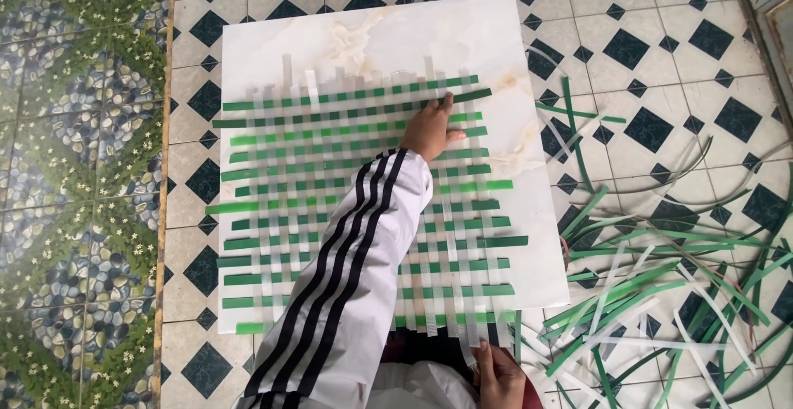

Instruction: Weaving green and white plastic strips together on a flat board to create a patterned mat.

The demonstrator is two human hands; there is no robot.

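Observation:
A woven mat of green and translucent white plastic strips [330,202] lies on a white marble-patterned board [372,33]. My left hand [429,130], in a white sleeve with black stripes, reaches across the mat. It lies flat on the weave near the far right, fingertips on a dark green strip [471,94] at the top row. My right hand [498,373] is at the near edge of the board, pinching the near end of a white strip [479,335] that runs up into the weave.
A loose heap of green and white strips [661,293] lies on the tiled floor to the right of the board. A few more strips [578,116] lie further back. A patterned mat with pebble and flower print [78,186] covers the floor on the left.

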